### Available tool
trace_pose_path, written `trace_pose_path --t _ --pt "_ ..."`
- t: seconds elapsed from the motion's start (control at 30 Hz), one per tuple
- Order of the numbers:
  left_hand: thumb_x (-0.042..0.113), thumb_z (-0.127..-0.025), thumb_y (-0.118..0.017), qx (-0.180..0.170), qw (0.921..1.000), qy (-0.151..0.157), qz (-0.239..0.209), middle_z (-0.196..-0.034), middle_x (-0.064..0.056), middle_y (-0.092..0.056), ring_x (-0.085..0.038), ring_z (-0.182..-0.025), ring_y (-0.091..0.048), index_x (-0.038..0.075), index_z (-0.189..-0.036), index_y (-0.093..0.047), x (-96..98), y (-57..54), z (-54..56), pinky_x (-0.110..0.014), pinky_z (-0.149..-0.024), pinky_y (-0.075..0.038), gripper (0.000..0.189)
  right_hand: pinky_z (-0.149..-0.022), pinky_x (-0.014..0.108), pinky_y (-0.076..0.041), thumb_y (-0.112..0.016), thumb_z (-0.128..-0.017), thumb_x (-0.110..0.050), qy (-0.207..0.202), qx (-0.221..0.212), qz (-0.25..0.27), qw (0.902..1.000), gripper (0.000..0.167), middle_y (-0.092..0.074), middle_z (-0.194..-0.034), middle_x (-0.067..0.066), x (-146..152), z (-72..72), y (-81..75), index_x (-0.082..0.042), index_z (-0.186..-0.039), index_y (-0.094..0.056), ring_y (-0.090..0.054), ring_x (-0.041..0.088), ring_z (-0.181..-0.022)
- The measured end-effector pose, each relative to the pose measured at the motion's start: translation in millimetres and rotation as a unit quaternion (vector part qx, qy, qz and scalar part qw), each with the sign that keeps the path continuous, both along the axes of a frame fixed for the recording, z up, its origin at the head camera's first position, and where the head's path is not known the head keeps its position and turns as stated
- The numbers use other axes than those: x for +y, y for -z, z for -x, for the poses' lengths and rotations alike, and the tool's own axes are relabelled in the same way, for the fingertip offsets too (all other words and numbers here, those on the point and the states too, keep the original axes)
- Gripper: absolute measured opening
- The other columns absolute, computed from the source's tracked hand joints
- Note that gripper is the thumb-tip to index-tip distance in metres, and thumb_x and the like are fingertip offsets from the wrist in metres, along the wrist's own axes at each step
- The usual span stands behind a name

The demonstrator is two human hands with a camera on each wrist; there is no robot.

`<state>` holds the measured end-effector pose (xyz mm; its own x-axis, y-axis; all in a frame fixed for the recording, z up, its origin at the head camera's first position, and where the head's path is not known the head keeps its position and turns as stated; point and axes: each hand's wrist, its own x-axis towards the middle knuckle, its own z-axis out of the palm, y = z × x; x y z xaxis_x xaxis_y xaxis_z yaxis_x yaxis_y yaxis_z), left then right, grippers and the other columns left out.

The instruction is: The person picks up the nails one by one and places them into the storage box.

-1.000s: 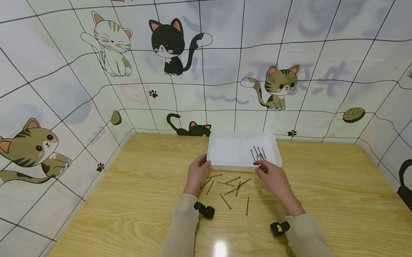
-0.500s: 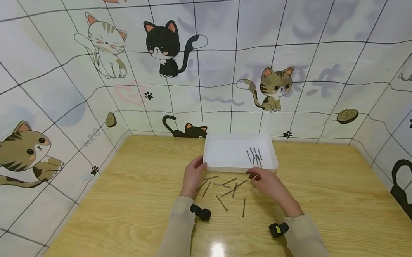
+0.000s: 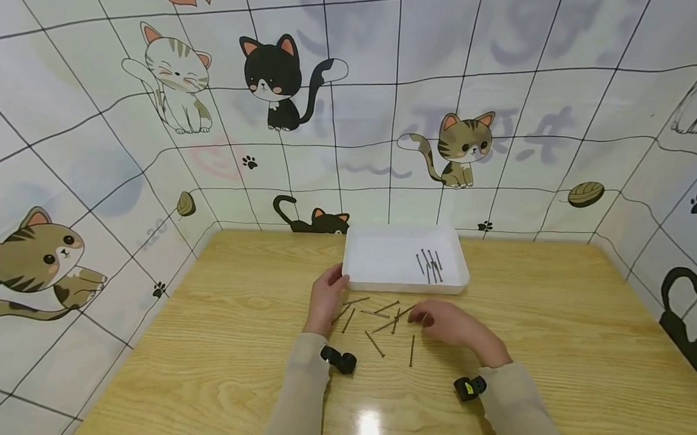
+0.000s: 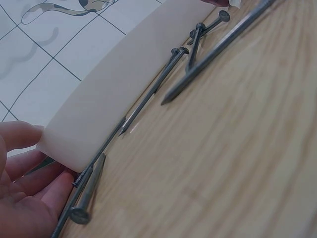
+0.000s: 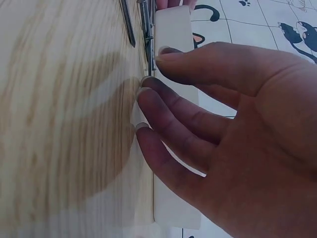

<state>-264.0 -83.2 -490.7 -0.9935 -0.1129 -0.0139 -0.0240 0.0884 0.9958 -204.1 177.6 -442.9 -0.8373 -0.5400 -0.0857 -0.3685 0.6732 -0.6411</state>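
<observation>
In the head view my left hand holds the near left corner of a white tray. The left wrist view has its thumb against the tray's wall, fingers curled at the corner. Several nails lie in the tray's right half. More loose nails are scattered on the table in front of it. My right hand hovers low over the table, fingertips beside the end of one nail. In the right wrist view a gap shows between its thumb and loosely bent fingers.
The wooden table runs back to a wall with a grid and cartoon cats. Small black cameras sit on both wrists. The tray stands near the table's back edge.
My right hand has moved from over the tray's front right side down toward the loose nails. The left hand stays at the tray corner. The head view has shifted slightly.
</observation>
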Motion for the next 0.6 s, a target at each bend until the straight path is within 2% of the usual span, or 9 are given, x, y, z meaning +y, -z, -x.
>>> trace_pose_path --t 0.13,0.33,0.6 --pt "0.022 -0.088 -0.056 0.004 1.0000 0.003 0.000 -0.123 -0.002 -0.053 -0.015 -0.112 -0.047 0.013 -0.127 -0.051 0.2 2.0 3.1 -0.035 -0.094 -0.037 0.040 -0.076 0.035 -0.043 -0.059 -0.074 0.003 -0.015 -0.005 -0.011 0.9998 0.031 -0.056 -0.099 0.001 -0.9 -1.3 -1.3 -0.011 -0.101 -0.062 -0.051 0.018 -0.088" --pt "0.022 -0.089 -0.056 0.008 1.0000 0.004 0.002 -0.123 -0.002 -0.052 -0.017 -0.113 -0.047 0.013 -0.127 -0.050 0.2 2.6 2.1 -0.036 -0.094 -0.037 0.040 -0.071 0.034 -0.043 -0.059 -0.071 0.005 -0.068 -0.006 -0.013 0.9976 0.029 -0.053 -0.093 0.002 -2.8 -2.9 -1.2 -0.009 -0.096 -0.063 -0.049 0.019 -0.083" --pt "0.022 -0.088 -0.057 0.002 1.0000 0.000 0.002 -0.122 -0.001 -0.053 -0.015 -0.112 -0.047 0.014 -0.126 -0.052 -0.1 3.5 2.0 -0.035 -0.094 -0.038 0.039 -0.067 0.030 -0.041 -0.066 -0.069 0.000 -0.086 -0.012 -0.023 0.9959 0.021 -0.051 -0.087 -0.001 -6.8 -6.5 0.6 -0.013 -0.085 -0.064 -0.046 0.015 -0.077"
